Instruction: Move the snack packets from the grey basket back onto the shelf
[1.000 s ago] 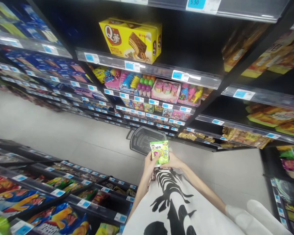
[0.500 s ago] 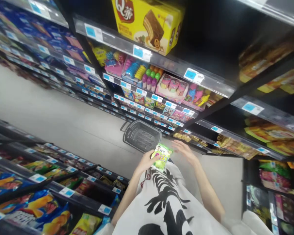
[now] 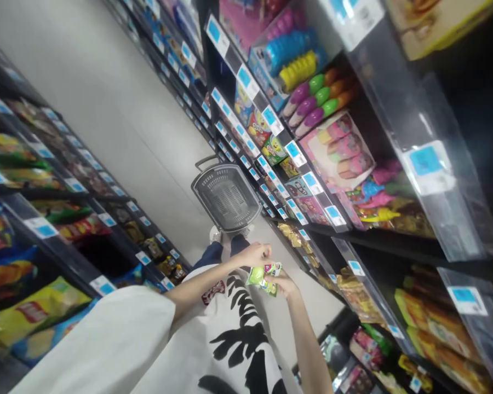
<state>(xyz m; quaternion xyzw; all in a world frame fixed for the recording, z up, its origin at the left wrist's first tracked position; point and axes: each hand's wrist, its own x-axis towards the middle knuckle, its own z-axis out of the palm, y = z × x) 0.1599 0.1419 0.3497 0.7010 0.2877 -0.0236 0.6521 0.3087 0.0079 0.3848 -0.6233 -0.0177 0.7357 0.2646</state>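
A small green snack packet (image 3: 256, 276) is in front of the white shirt with a black print, low in the middle of the head view. My right hand (image 3: 283, 284) holds it by its right side. Just above the packet, my left hand (image 3: 255, 254) has its fingers curled near the top edge; whether they touch the packet or hold anything is too small to tell. Beyond both hands, a dark basket (image 3: 227, 198) with a raised handle stands on the floor by my feet, and no items show inside.
Shelves of boxed sweets and toys (image 3: 340, 148) rise close on the right. Chip bags (image 3: 36, 309) fill the shelves on the left. Between them runs a grey floor aisle (image 3: 107, 93). More shelves (image 3: 353, 355) with packets stand at the lower right.
The view has turned and moved nearer the right shelves. The packet has passed from my left hand to my right and is tilted differently. My left hand has curled its fingers above it.
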